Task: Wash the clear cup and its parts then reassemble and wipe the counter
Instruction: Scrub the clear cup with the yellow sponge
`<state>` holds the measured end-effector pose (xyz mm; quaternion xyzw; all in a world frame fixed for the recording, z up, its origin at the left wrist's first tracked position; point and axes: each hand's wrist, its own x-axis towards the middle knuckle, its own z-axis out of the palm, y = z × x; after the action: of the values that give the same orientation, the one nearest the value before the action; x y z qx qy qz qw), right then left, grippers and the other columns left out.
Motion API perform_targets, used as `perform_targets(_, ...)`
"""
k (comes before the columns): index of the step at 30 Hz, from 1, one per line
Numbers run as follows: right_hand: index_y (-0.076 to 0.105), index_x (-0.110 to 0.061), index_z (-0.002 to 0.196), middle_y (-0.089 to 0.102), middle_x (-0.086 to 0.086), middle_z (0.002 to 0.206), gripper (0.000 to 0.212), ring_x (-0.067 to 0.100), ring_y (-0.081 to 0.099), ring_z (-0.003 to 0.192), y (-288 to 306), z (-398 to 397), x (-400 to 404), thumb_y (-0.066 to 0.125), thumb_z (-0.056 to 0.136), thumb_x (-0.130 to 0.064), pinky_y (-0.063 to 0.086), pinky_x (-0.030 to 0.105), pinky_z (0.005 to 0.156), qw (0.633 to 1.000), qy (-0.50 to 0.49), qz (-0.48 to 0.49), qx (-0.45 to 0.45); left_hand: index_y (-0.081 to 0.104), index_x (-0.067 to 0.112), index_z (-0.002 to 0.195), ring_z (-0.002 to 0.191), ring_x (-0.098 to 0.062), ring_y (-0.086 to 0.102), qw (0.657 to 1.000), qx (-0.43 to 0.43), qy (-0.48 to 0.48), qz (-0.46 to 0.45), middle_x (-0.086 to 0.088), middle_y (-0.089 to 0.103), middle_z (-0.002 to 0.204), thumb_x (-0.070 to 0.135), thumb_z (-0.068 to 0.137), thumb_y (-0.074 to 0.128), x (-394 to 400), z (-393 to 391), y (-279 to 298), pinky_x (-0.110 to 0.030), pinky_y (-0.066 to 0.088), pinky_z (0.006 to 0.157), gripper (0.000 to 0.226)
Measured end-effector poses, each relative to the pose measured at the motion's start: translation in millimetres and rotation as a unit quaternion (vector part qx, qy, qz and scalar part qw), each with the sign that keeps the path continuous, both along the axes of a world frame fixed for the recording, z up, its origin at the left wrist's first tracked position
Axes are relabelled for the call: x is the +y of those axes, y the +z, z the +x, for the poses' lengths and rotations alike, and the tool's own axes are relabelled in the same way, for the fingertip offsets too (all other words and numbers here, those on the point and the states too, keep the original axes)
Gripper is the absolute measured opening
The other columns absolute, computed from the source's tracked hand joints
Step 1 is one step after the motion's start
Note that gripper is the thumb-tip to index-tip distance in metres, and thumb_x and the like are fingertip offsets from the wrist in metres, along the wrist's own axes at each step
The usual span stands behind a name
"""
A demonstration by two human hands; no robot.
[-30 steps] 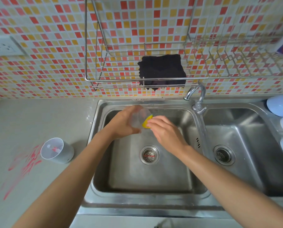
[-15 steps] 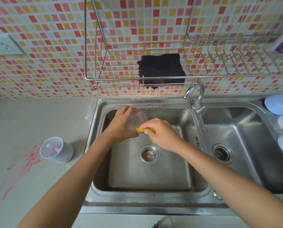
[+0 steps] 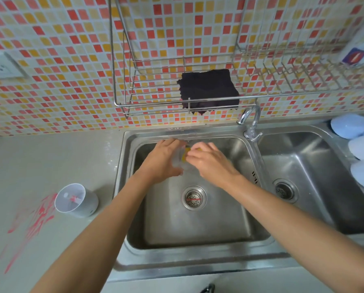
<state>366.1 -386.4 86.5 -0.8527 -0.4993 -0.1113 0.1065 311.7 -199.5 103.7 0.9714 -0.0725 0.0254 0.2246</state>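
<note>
Over the left sink basin (image 3: 134,208), both hands, left (image 3: 163,160) and right (image 3: 210,162), hold a clear cup (image 3: 180,161) and yellow sponge (image 3: 185,154).

No words or numbers can be read anywhere. The white box (image 3: 355,52) on the wire rack (image 3: 282,87) at the far right carries a blue patch with a red mark, too blurred to make out. Embossed lettering on the far rim of the left sink (image 3: 178,129) is also illegible.
</note>
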Motion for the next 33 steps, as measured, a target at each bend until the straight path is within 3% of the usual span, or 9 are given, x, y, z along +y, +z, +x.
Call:
perform_targets(3,0.073,-0.013,0.090,0.070,-0.004,0.095,0.027,0.024,0.052,0.102,-2.9,-8.3,7.8,0.069,0.068,0.002,0.044,0.036,0.078,0.999,-0.030,0.037,0.010,0.049,0.020,0.134,0.112,-0.022,0.046,1.000,-0.013,-0.006,0.001,0.001,0.054,0.125,0.027,0.058,0.088,6.9,5.1,4.6,-0.026,0.035,0.093,0.086)
perform_targets(8,0.075,-0.018,0.104,0.073,-0.005,0.104,0.025,0.018,0.056,0.098,-6.3,-32.5,22.7,0.059,0.089,-0.005,0.041,0.021,0.089,0.928,-0.110,0.146,0.325,0.049,0.016,0.135,0.117,-0.025,0.048,0.999,0.022,-0.024,-0.008,-0.002,0.055,0.126,0.030,0.056,0.089,21.5,2.3,-10.9,-0.032,0.036,0.101,0.090)
perform_targets(10,0.075,-0.017,0.103,0.073,-0.005,0.104,0.026,0.019,0.057,0.100,-6.2,-28.0,21.4,0.062,0.086,-0.003,0.045,0.028,0.091,0.943,-0.091,0.132,0.292,0.049,0.017,0.136,0.118,-0.025,0.048,0.999,0.023,-0.021,-0.011,-0.001,0.054,0.127,0.030,0.056,0.089,23.6,2.4,-16.0,-0.034,0.037,0.103,0.091)
perform_targets(13,0.075,-0.015,0.099,0.073,-0.004,0.100,0.034,0.025,0.057,0.099,-8.9,-19.6,18.2,0.066,0.072,0.004,0.048,0.034,0.079,0.995,-0.044,0.060,0.071,0.048,0.021,0.136,0.119,-0.022,0.048,0.999,0.020,-0.021,-0.031,0.002,0.054,0.129,0.033,0.056,0.088,24.6,2.7,-17.0,-0.037,0.039,0.104,0.090)
perform_targets(16,0.073,-0.015,0.101,0.071,-0.005,0.105,0.033,0.022,0.051,0.103,-4.0,-20.5,17.4,0.056,0.075,-0.003,0.044,0.034,0.076,0.995,-0.067,0.072,0.004,0.047,0.024,0.135,0.117,-0.022,0.049,0.998,0.004,-0.013,-0.057,0.005,0.053,0.127,0.032,0.057,0.088,28.3,6.5,-12.4,-0.039,0.043,0.101,0.088)
perform_targets(19,0.075,-0.014,0.101,0.073,-0.003,0.104,0.034,0.022,0.056,0.097,-2.5,-35.5,23.5,0.059,0.079,0.006,0.046,0.031,0.085,0.973,-0.098,0.143,0.154,0.048,0.023,0.133,0.115,-0.024,0.049,0.999,-0.001,-0.017,-0.047,0.003,0.053,0.126,0.029,0.057,0.088,31.7,8.4,-6.9,-0.035,0.043,0.097,0.087)
perform_targets(22,0.074,-0.018,0.107,0.070,-0.002,0.102,0.028,0.017,0.058,0.101,1.2,-40.3,28.0,0.060,0.088,-0.004,0.042,0.023,0.092,0.913,-0.148,0.172,0.339,0.047,0.022,0.136,0.120,-0.023,0.047,0.999,0.024,-0.033,-0.032,0.002,0.051,0.131,0.029,0.058,0.087,33.7,5.9,-8.9,-0.035,0.042,0.101,0.088)
perform_targets(28,0.073,-0.013,0.104,0.071,-0.003,0.106,0.042,0.024,0.057,0.100,-3.4,-24.0,15.7,0.067,0.070,0.011,0.050,0.034,0.084,0.994,-0.051,0.076,0.066,0.050,0.021,0.134,0.120,-0.021,0.049,0.997,0.006,-0.034,-0.062,0.001,0.054,0.130,0.023,0.056,0.090,38.3,1.9,-6.9,-0.026,0.034,0.103,0.087)
perform_targets(33,0.075,-0.017,0.104,0.072,-0.004,0.106,0.031,0.019,0.058,0.100,-3.8,-48.6,26.8,0.059,0.085,0.002,0.039,0.017,0.089,0.940,-0.127,0.147,0.280,0.050,0.020,0.133,0.118,-0.023,0.050,0.997,0.037,-0.037,-0.048,0.000,0.055,0.127,0.026,0.056,0.090,44.0,-3.3,-11.8,-0.031,0.038,0.103,0.087)
